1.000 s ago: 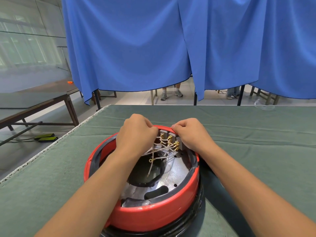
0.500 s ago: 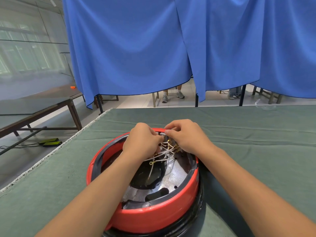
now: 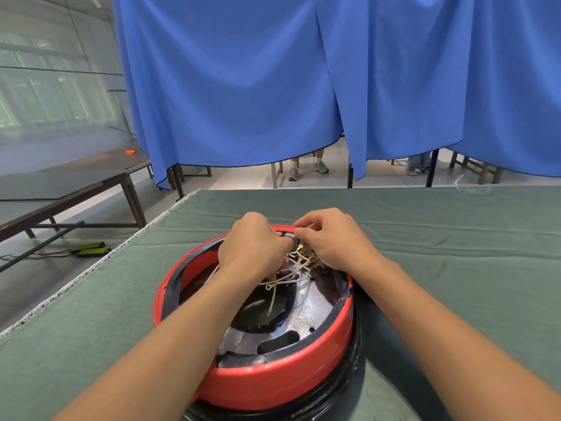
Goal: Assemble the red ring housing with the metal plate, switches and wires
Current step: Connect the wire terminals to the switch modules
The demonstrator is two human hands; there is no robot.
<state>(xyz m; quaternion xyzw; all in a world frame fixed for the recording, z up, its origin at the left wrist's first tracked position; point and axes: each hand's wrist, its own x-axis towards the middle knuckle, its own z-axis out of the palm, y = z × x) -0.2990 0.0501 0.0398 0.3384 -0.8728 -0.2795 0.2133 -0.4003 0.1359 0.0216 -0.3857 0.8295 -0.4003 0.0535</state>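
While both hands, left hand and right hand, pinch the switches at the red ring housing, seating them seems next.

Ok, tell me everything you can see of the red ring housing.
The red ring housing is a glossy, plastic-looking round shell with a black inner lip, lying open side up on the green table cloth. A silvery metal plate and white wires sit inside. Both hands work at its far rim.
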